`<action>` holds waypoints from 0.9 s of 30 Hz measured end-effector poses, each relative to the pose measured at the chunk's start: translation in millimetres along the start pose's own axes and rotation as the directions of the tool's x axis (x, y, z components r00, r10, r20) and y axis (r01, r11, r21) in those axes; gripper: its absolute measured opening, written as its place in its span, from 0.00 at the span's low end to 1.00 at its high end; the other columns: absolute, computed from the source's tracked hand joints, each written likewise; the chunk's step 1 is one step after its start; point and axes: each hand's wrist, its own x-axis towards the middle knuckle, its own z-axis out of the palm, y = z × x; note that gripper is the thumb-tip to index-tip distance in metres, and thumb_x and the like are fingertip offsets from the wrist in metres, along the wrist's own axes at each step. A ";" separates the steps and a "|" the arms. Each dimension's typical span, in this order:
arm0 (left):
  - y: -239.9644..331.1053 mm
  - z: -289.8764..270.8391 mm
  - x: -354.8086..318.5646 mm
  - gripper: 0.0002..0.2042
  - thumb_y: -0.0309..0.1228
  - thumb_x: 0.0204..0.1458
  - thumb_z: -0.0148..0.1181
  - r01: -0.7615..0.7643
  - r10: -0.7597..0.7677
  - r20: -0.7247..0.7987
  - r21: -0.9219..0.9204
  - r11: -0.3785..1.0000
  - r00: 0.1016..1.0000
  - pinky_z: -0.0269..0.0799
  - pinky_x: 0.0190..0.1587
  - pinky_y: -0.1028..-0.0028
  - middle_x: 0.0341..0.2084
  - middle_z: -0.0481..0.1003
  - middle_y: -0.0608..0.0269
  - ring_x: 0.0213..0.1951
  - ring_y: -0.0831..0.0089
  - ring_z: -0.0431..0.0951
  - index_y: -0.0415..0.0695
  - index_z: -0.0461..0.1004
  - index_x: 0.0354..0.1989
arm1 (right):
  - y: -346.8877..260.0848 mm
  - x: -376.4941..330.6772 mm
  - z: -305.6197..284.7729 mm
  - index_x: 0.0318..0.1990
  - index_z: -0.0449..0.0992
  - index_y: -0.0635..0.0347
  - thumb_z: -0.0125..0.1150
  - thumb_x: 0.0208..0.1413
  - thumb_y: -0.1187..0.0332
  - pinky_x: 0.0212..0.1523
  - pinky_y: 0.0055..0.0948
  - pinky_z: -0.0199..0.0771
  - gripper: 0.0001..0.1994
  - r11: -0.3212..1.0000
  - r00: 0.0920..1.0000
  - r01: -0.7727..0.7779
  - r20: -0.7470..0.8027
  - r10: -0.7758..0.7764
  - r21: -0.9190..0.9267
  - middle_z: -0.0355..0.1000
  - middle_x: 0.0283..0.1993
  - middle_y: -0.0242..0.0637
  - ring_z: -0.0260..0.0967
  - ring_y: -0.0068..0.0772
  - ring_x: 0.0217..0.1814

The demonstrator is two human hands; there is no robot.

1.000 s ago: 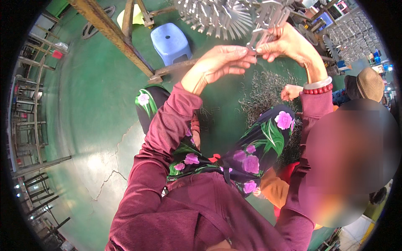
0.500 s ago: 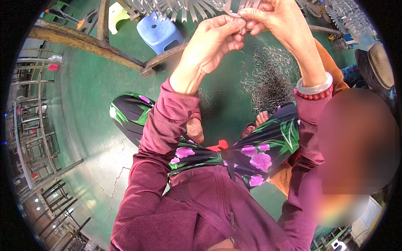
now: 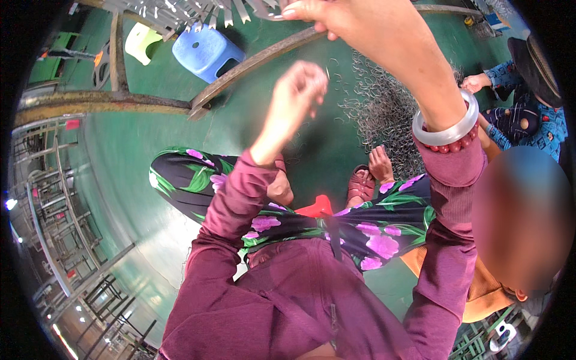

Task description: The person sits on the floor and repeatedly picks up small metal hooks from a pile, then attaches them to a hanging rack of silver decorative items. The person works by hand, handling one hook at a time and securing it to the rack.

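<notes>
The right hand [image 3: 336, 18] is raised at about twelve o'clock in the view, its fingers pinched together around something small against the row of flat metal strips [image 3: 198, 12] that hang along the top edge; what sits between the fingertips is too small to tell. A pale bangle [image 3: 447, 129] and a string of red beads circle the right wrist, just above the maroon sleeve.

The left hand [image 3: 297, 93] is lower, toward the centre and at about seven o'clock from the right one, well apart from it. Its fingers are curled in, loosely closed, and a thin bent wire hook [image 3: 327, 73] stands at its fingertips, held between thumb and forefinger as far as the view shows.

On the green floor [image 3: 120, 168], at about five o'clock from the left hand and under the right forearm, lies a tangled heap of wire hooks [image 3: 384, 114] of the same kind. A rusty metal frame [image 3: 252, 66] runs slantwise across the floor behind the left hand. Beyond it, at about ten o'clock, stands a blue plastic stool [image 3: 207, 51], with a pale yellow-green one just beside it.

The person's floral-trousered knees and sandalled foot [image 3: 363, 183] show below the hands. Another person's hand [image 3: 477, 81] reaches toward the heap at three o'clock.
</notes>
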 end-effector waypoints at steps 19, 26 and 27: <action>-287.8 25.8 40.3 0.07 0.32 0.47 0.57 -0.058 -0.245 0.177 0.902 0.428 0.953 0.74 0.36 0.55 0.27 0.77 0.44 0.33 0.48 0.79 0.42 0.79 0.26 | 46.9 -14.8 15.2 0.28 0.72 0.69 0.56 0.49 0.70 0.45 0.33 0.65 0.08 0.717 0.934 0.331 0.102 -0.343 -0.614 0.66 0.35 0.42 0.64 0.39 0.40; -284.9 52.7 137.3 0.07 0.30 0.50 0.52 -0.214 -0.044 0.252 0.889 0.404 0.967 0.72 0.35 0.54 0.27 0.75 0.43 0.33 0.45 0.77 0.42 0.74 0.29 | 39.2 -0.2 21.3 0.27 0.72 0.68 0.56 0.49 0.70 0.44 0.34 0.65 0.08 0.726 0.937 0.322 0.094 -0.336 -0.608 0.67 0.34 0.42 0.64 0.39 0.39; -287.6 50.3 139.2 0.06 0.30 0.50 0.51 -0.203 -0.053 0.242 0.896 0.395 0.969 0.72 0.35 0.54 0.27 0.75 0.43 0.33 0.45 0.77 0.42 0.73 0.30 | 41.1 0.7 23.8 0.27 0.72 0.68 0.56 0.49 0.70 0.44 0.34 0.65 0.08 0.732 0.935 0.326 0.089 -0.343 -0.598 0.67 0.34 0.42 0.65 0.39 0.39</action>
